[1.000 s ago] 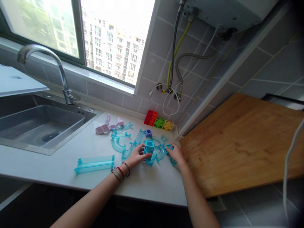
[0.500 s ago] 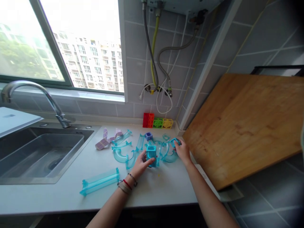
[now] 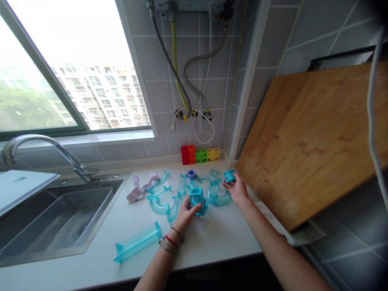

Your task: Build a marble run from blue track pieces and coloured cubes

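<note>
Two blue pieces are sitting in my hands: my left hand [image 3: 187, 211] is grasping the tall block [image 3: 197, 199], which is standing on the tabletop [image 3: 212, 238] amid the curved tracks [image 3: 169, 200], and my right hand [image 3: 238, 190] is pinching a small frame [image 3: 229, 176], lifted just above the tabletop near the board [image 3: 309, 133]. I am judging that the block could topple if my left grip loosens, knocking the loose tracks crowding its base; the frame could slip from my fingertips. The block's long axis is running upright, open end pointing up. The frame is tilting, its opening facing toward me.
</note>
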A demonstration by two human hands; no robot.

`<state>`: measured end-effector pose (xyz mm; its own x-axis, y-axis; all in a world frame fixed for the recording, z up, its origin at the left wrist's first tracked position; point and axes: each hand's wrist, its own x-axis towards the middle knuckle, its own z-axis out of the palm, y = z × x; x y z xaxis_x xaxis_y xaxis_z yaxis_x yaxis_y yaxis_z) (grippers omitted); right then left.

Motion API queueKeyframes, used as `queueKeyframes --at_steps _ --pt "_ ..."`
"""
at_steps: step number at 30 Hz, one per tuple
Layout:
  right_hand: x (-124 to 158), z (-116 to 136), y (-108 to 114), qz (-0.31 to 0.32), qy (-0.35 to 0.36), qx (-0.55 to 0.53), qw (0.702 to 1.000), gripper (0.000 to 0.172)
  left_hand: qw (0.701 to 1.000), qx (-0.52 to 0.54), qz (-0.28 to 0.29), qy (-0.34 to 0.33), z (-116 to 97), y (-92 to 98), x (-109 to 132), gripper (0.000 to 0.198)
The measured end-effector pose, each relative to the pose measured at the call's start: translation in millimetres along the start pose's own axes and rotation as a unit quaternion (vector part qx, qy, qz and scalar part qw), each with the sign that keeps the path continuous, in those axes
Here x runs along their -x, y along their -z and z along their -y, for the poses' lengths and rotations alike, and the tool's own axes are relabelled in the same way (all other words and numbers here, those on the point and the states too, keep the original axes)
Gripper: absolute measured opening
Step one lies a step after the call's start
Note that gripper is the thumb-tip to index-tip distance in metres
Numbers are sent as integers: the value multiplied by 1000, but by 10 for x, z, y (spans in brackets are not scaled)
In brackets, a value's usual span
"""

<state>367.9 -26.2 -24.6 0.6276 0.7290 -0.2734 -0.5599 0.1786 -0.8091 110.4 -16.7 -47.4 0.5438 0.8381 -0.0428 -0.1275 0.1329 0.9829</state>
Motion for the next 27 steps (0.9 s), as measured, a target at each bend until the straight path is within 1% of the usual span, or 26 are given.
queueKeyframes --at_steps 2,5,6,8,10,11,13,15,17,22,27 --pt "39 59 -29 -7 8 -39 999 23 1000 -1 -1 3 2 3 0 74" --pt "173 137 -114 11 13 -80 997 26 1000 5 2 2 -3 -5 6 71" --pt "249 148 -154 30 15 -89 995 27 1000 6 6 -1 -9 -12 12 70" --pt "444 136 -243 88 25 -92 992 32 1000 3 16 -11 -26 -30 28 68" --pt "667 79 -334 160 42 -64 984 42 999 -5 30 -19 -48 -50 48 67" --pt "773 40 -374 187 53 -37 980 47 999 -10 37 -21 -58 -59 59 67" --pt "946 -44 -439 211 82 25 974 51 998 -19 49 -23 -75 -73 76 67" --pt "1051 -116 -479 222 110 75 966 50 998 -31 50 -26 -86 -80 85 67" --pt "1093 -169 -498 232 123 101 960 50 997 -49 40 -34 -92 -81 87 65" --pt "1093 -252 -505 241 129 111 955 49 995 -86 31 -44 -103 -80 77 59" --pt "1100 -292 -490 260 146 126 946 49 995 -83 32 -44 -108 -80 89 55"
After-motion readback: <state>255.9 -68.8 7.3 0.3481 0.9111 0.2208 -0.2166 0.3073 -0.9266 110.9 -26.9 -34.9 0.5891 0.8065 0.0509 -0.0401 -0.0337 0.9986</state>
